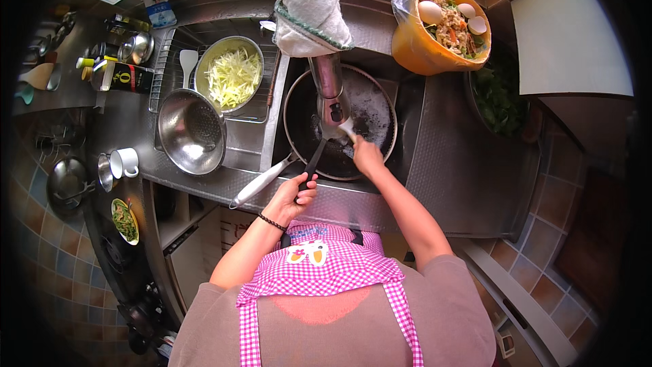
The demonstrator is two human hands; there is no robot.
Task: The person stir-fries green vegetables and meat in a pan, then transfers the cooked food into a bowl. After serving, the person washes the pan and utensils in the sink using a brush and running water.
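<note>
A dark frying pan with soapy foam in it sits in the sink. Its pale handle juts over the counter's front edge. My left hand grips a black-handled utensil whose far end reaches over the pan; the faucet partly hides that end. My right hand is closed on a small white cleaning tool, held against the utensil's far end. The metal faucet hangs above the pan, its upper part wrapped in a white towel.
Left of the sink, a bowl of pale shredded vegetable stands on a wire rack, beside a white spatula and a steel colander. An orange waste bucket holds food scraps and eggshells. A white mug stands farther left.
</note>
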